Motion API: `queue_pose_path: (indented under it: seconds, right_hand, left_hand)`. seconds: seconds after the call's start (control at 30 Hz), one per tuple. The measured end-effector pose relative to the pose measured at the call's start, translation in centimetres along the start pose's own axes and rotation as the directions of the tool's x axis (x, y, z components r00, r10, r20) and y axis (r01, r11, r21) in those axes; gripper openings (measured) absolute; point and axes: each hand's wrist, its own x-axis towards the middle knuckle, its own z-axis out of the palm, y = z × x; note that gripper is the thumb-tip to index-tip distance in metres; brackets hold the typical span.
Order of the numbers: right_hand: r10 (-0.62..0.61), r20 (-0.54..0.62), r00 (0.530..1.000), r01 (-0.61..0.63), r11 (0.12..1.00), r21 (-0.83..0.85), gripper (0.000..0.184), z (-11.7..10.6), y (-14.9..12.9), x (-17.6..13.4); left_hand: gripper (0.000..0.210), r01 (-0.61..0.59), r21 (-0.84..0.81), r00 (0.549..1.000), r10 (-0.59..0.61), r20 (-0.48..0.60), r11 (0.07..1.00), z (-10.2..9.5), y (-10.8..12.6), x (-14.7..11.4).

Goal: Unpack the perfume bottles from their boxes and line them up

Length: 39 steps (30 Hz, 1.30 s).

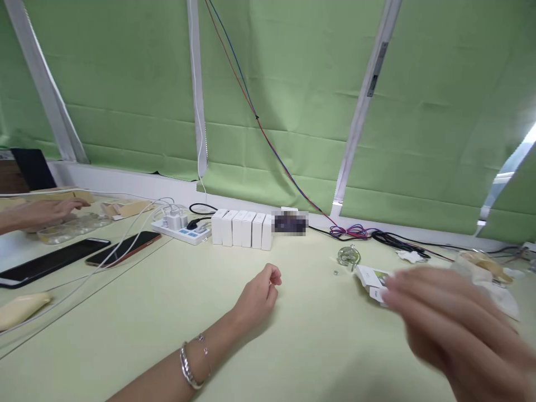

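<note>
Resting low over the pale yellow-green surface [301, 318], your left hand [256, 295] has its fingers curled loosely inward, with the thumb near the index finger. No thing is seen in it, but the inside of the palm is hidden, so whether it grips something one cannot tell. Your right hand [456, 329] is raised nearer to the camera and is blurred; its fingers lie close together and point to the left. Its fingertips overlap, in this view, the small opened white cardboard box [369, 279] with flaps spread, which lies on the surface at your right. Whether they touch or grip it cannot be told.

Just beyond this box lies a round, shiny, greenish see-through object [349, 255], and beside it a tiny round silvery piece [335, 273]. Probably they are laid there so that they stay within easy reach and do not get lost. Farther back, a row of upright white cardboard boxes [242, 229] stands side by side, perhaps arranged so to save room and be easily counted. The white power strip [180, 229] sits left of them, likely for serving the plugged chargers. Another person's hand [54, 212] is at the far left, well apart from yours.
</note>
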Motion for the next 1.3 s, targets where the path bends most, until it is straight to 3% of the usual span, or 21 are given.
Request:
queue_pose_path:
  seconds: [0.07, 0.1, 0.17, 0.23, 0.27, 0.33, 0.37, 0.4, 0.43, 0.57, 0.63, 0.73, 0.83, 0.93, 1.0, 1.07, 1.1, 1.17, 1.2, 1.23, 1.3]
  right_hand:
    - [0.013, -0.087, 0.996, -0.025, 0.989, -0.142, 0.025, 2.9, 3.3, -0.3]
    - [0.085, -0.109, 0.99, -0.108, 0.969, -0.222, 0.026, 4.2, 5.3, -0.9]
    - [0.381, -0.062, 0.922, -0.377, 0.853, -0.36, 0.029, 6.1, 9.1, -2.9]
    - [0.662, 0.076, 0.745, -0.543, 0.669, -0.508, 0.037, 6.4, 12.1, -5.4]
    - [0.775, 0.145, 0.615, -0.579, 0.569, -0.585, 0.044, 6.1, 13.1, -6.7]
    - [0.891, 0.283, 0.354, -0.576, 0.446, -0.685, 0.065, 4.6, 14.3, -8.8]
    - [0.903, 0.343, 0.257, -0.57, 0.429, -0.701, 0.074, 3.7, 14.6, -9.7]
    - [0.894, 0.403, 0.195, -0.572, 0.438, -0.694, 0.08, 2.8, 14.7, -10.3]
    - [0.878, 0.45, 0.162, -0.583, 0.453, -0.674, 0.082, 2.1, 14.7, -10.6]
    - [0.879, 0.464, 0.114, -0.647, 0.42, -0.637, 0.072, 0.7, 14.5, -10.6]
    - [0.9, 0.415, 0.131, -0.672, 0.389, -0.63, 0.061, 0.6, 14.4, -10.2]
    - [0.913, 0.357, 0.199, -0.735, 0.38, -0.562, 0.036, 0.0, 14.4, -9.8]
    - [0.905, 0.31, 0.292, -0.862, 0.389, -0.325, 0.023, -1.6, 14.3, -9.2]
    - [0.9, 0.131, 0.417, -0.905, 0.424, -0.034, 0.024, -2.3, 13.6, -8.0]
    - [0.869, -0.028, 0.494, -0.858, 0.492, 0.15, 0.025, -0.8, 12.3, -6.8]
    - [0.828, -0.082, 0.555, -0.775, 0.55, 0.312, 0.025, 2.4, 10.1, -5.7]
    - [0.808, -0.035, 0.588, -0.751, 0.561, 0.349, 0.023, 4.4, 8.7, -5.3]
    - [0.713, 0.242, 0.659, -0.744, 0.568, 0.352, 0.015, 8.5, 5.8, -4.9]
    - [0.597, 0.414, 0.687, -0.725, 0.604, 0.331, 0.01, 10.2, 4.4, -4.9]
    - [0.47, 0.544, 0.695, -0.69, 0.649, 0.321, 0.009, 11.6, 3.3, -5.0]
    - [0.32, 0.645, 0.694, -0.621, 0.72, 0.31, 0.013, 13.0, 1.8, -5.4]
  left_hand:
    - [0.021, 0.006, -0.002, 1.0, -0.006, 0.009, 1.0, 0.0, 0.2, -0.1]
    - [0.021, 0.009, -0.003, 1.0, -0.008, 0.012, 1.0, 0.0, 0.2, -0.1]
    - [0.02, 0.011, -0.005, 1.0, -0.011, 0.021, 1.0, 0.0, 0.1, -0.1]
    - [0.02, 0.008, -0.007, 1.0, -0.008, 0.025, 1.0, 0.0, 0.0, 0.0]
    - [0.02, 0.005, -0.007, 1.0, -0.005, 0.023, 1.0, 0.0, -0.1, 0.0]
    - [0.02, 0.001, -0.01, 1.0, -0.001, 0.019, 1.0, 0.1, -0.2, 0.0]
    - [0.019, 0.002, -0.011, 1.0, -0.002, 0.02, 1.0, 0.1, -0.3, 0.0]
    - [0.019, 0.006, -0.011, 1.0, -0.006, 0.026, 1.0, 0.1, -0.2, 0.0]
    - [0.018, 0.01, -0.013, 0.999, -0.009, 0.036, 1.0, 0.1, -0.2, 0.0]
    - [0.018, 0.011, -0.027, 0.997, -0.009, 0.071, 1.0, 0.1, 0.1, 0.0]
    - [0.017, 0.014, -0.03, 0.997, -0.012, 0.08, 0.999, 0.1, 0.2, 0.0]
    - [0.016, 0.008, -0.027, 0.997, -0.005, 0.081, 1.0, 0.2, 0.1, 0.1]
    - [0.018, -0.015, -0.025, 0.997, 0.017, 0.07, 1.0, 0.3, 0.0, 0.1]
    - [0.017, -0.022, -0.028, 0.998, 0.023, 0.057, 0.999, 0.4, 0.0, 0.1]
    - [0.015, -0.037, -0.027, 0.999, 0.038, 0.013, 0.999, 0.4, 0.0, 0.0]
    - [0.019, -0.091, -0.026, 0.991, 0.088, -0.096, 0.996, 0.4, -0.1, 0.1]
    - [0.024, -0.13, -0.025, 0.978, 0.124, -0.168, 0.991, 0.3, -0.1, 0.1]
    - [0.033, -0.195, -0.004, 0.939, 0.186, -0.291, 0.981, 0.0, -0.4, 0.2]
    - [0.035, -0.209, 0.013, 0.929, 0.203, -0.309, 0.978, -0.2, -0.5, 0.3]
    - [0.035, -0.207, 0.031, 0.936, 0.207, -0.285, 0.978, -0.4, -0.6, 0.4]
    - [0.034, -0.165, 0.064, 0.975, 0.173, -0.141, 0.984, -0.8, -0.9, 0.6]
